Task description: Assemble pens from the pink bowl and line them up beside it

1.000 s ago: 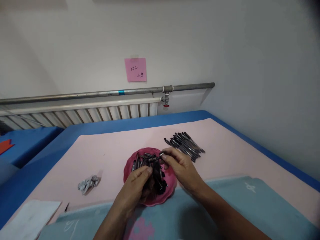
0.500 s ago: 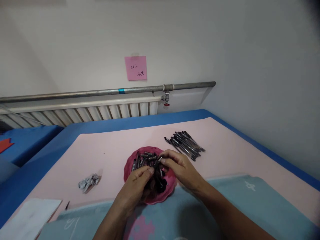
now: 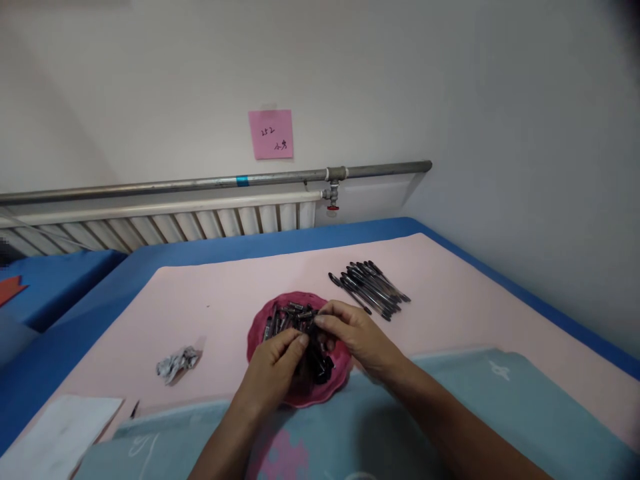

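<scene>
A pink scalloped dish (image 3: 256,319) holds many loose black pen parts (image 3: 295,313), among them pen caps. Over it, my left hand (image 3: 277,363) is closed in a thumb-and-finger pinch on a small dark pen part. My right hand (image 3: 353,333) pinches at a dark pen part just to the right and slightly higher, its fingertips close to the left ones. The fingers and the dark pile hide the exact shape of what each holds. Beyond my right hand, a row of capped black pens (image 3: 373,287) lies side by side on the pink sheet.
A crumpled grey-white wad (image 3: 177,363) lies on the pink sheet (image 3: 210,287) at the left. Nearer me are a white paper (image 3: 60,433) and a small dark sliver (image 3: 135,409). A teal cloth (image 3: 480,393) covers the front. A radiator (image 3: 240,220) and pipe stand behind.
My right fingertips have shifted slightly left and closer over the dark part, which shows less now. My left hand has barely moved. The row of pens is unchanged.
</scene>
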Tool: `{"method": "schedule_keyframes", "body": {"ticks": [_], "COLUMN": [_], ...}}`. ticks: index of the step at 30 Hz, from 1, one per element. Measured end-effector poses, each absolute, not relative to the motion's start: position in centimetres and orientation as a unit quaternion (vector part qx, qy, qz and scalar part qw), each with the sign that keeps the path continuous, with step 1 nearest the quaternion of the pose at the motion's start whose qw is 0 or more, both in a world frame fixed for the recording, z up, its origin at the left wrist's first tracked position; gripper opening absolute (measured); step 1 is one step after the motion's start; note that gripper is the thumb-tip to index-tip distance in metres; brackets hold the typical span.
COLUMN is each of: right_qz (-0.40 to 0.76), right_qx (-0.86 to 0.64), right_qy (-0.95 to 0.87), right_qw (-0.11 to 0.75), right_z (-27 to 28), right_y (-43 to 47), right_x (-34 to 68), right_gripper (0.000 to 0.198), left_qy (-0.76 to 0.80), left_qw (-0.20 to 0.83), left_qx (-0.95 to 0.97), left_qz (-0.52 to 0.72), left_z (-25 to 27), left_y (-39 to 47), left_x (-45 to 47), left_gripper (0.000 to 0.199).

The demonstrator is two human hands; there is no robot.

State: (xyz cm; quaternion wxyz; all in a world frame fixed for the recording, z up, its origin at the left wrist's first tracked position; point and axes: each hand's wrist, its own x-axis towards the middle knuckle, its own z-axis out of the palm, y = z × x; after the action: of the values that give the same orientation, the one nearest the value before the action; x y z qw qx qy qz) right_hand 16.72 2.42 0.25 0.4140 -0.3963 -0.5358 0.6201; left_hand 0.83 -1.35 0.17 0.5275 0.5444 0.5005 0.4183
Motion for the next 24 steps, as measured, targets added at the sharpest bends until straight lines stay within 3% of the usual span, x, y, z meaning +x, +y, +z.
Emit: {"method": "schedule_keyframes", "body": {"ticks": [5,24], "right_qz": [0.657,0.622], "right_qx": [-0.364,-0.409], "right_qy": [-0.493,-0.503], "right_qw": [0.438,0.440], "right_z": [0.3,0.0], "right_y": [2.3,2.6], "right_x": [16.3,16.4], "right_gripper": [0.019,0.016], "left_qy": [0.477,0.498], "left_qw": [0.605,0.570], "left_qx": [0.491,0.520], "left_qz": [0.406,0.396], "left_z": [0.2,-1.0], "left_y": [-1.6,-1.2], "left_x": [0.9,0.7], "left_gripper": [0.029,0.032]}}
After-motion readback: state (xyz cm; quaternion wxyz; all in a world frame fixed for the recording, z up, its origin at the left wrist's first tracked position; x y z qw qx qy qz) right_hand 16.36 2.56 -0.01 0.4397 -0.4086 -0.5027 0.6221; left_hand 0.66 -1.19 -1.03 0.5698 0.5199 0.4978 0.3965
